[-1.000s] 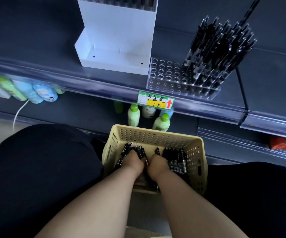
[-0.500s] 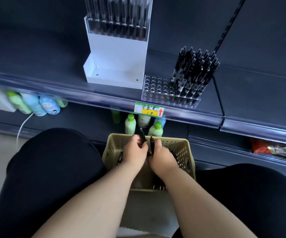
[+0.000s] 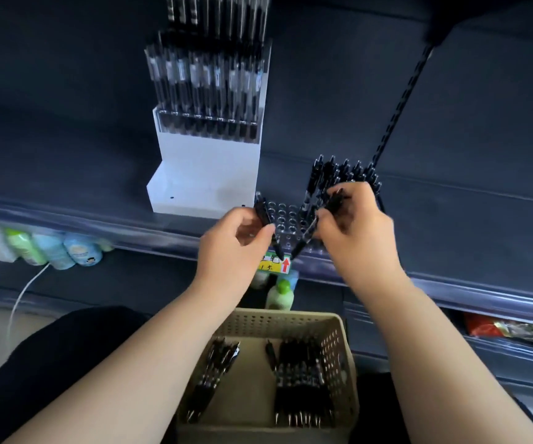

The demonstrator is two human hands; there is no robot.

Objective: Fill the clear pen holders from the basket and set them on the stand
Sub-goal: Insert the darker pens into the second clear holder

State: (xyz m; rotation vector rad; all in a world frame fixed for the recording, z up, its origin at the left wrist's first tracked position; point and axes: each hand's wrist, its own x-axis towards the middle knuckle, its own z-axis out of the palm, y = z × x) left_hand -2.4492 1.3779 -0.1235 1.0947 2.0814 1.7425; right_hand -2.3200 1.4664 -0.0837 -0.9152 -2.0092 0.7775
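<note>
Left hand (image 3: 233,243) curled round a single black pen (image 3: 262,209), tip down, over the front left of the clear pen holder (image 3: 286,216). Right hand (image 3: 358,229) gripped a small bunch of pens (image 3: 335,200), one slanting down toward the bare holes. The holder sat on the shelf (image 3: 98,193) near its front lip, just beside the white stand (image 3: 204,174). Standing pens (image 3: 345,173) filled its right part. The basket (image 3: 278,318) sat below, with loose pens (image 3: 300,379) in two heaps.

Judged step: seating pens in the bare holes.
- Bring each pen upright before lowering (both lead pens were tilted; a slanted tip would likely catch a hole's rim).
- Feed one at a time from the right-hand bunch.
- Work leftward from the filled side, so the standing pens stay out of the way.
- Press straight down, not forward; the holder looked light.

One filled holder (image 3: 207,91) stood on the stand's upper tier. The lower step seemed the likely place for this one.
</note>
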